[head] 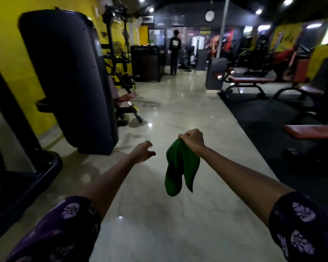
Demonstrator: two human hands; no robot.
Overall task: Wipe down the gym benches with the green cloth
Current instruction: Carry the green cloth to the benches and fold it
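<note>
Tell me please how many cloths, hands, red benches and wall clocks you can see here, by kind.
Cloth: 1, green, held by the right hand
Hands: 2, left hand and right hand
Red benches: 2, far bench and near bench
Clock: 1
Total: 6

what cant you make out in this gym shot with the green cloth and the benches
- Head view: the near bench is cut off by the right edge, so its far end and frame are unseen.
- The farther bench is dim and blurred; dirt or dampness cannot be judged.
- The right hand grips the green cloth; the bunched top is hidden in the fist.
- The left hand shows its back; its palm is hidden.
- The wall clock is too small to read.
</note>
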